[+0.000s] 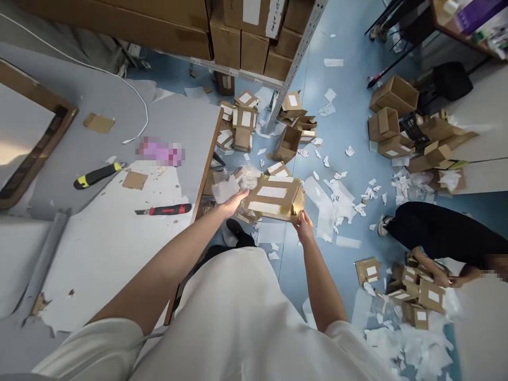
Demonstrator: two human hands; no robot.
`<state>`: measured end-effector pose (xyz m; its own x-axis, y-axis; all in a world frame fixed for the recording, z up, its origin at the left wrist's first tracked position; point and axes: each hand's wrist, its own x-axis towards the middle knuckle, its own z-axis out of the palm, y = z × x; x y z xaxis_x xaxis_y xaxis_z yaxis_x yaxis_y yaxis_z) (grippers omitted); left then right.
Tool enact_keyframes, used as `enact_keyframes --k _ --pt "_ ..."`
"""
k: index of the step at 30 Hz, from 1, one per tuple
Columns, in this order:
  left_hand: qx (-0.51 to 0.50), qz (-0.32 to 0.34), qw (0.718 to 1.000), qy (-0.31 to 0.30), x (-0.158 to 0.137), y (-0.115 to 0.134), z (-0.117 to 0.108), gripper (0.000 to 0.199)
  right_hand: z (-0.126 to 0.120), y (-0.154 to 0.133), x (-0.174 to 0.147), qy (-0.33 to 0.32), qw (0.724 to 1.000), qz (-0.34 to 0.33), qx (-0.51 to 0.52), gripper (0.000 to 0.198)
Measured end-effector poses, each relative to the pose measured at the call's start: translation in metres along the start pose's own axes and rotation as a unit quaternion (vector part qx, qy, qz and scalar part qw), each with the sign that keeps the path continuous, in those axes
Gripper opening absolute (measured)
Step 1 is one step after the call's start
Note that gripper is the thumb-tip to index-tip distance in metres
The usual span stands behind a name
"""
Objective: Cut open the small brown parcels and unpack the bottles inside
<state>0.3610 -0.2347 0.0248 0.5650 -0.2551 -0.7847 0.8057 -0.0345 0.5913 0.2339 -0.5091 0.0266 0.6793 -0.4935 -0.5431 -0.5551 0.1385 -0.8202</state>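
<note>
A small brown cardboard box (273, 197) with white labels and shiny tape is held between my two hands, over the floor beside the table. My left hand (235, 203) grips its left end, where crumpled clear plastic wrap (246, 179) sticks up against the box. Closed on the near right corner is my right hand (304, 226), next to a torn or creased flap. On the table to the left lie a red and black utility knife (163, 210), blade out, and a yellow and black utility knife (97, 176).
The table (119, 248) has a worn white top. Beyond it stands a metal shelf (291, 74) stacked with cartons (254, 52). Small boxes (244, 119) and paper scraps litter the blue floor (337, 153). At right a person (444, 233) bends over more boxes (431, 296).
</note>
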Motion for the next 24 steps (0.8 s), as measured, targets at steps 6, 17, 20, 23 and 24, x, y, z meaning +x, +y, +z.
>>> enact_keyframes --k 6,17,20,23,24 --pt "-0.086 0.081 0.992 -0.037 -0.03 -0.002 -0.044 0.07 0.017 -0.003 -0.004 0.032 0.999 0.032 0.005 0.054" --pt "0.134 0.074 0.8 0.58 -0.237 -0.207 -0.149 0.06 0.265 -0.009 -0.09 -0.477 0.77 -0.192 -0.378 0.031" --pt "0.068 -0.088 0.712 0.694 -0.274 -0.274 -0.154 0.098 0.335 0.018 -0.151 -0.604 0.593 -0.246 -0.473 0.048" --pt "-0.078 -0.156 0.684 0.709 -0.29 -0.323 -0.172 0.121 0.379 0.056 -0.214 -0.686 0.493 -0.198 -0.497 0.07" --pt "-0.124 -0.156 0.684 0.701 -0.291 -0.335 -0.179 0.123 0.388 0.07 -0.232 -0.704 0.481 -0.164 -0.496 0.077"
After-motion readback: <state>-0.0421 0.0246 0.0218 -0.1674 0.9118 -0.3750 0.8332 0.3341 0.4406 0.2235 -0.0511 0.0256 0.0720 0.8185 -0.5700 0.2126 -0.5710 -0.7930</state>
